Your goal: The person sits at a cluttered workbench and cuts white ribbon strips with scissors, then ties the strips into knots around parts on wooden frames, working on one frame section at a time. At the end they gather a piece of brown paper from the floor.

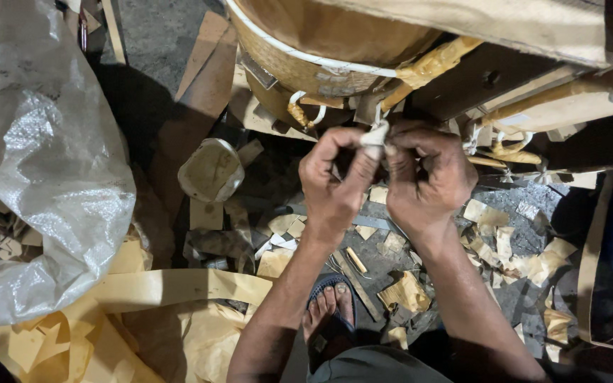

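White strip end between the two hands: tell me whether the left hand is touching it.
Touching. The head view shows the left hand pinching the white strip end with its fingertips.

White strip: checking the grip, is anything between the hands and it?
Nothing visible. The left hand and right hand both pinch the white strip directly, just below the basket.

Left hand (335, 181): pinching white strip (374, 139)
Right hand (426, 177): pinching same strip
Above: woven basket (285, 64)
Below: paper scraps (406, 291), sandalled foot (329, 308)
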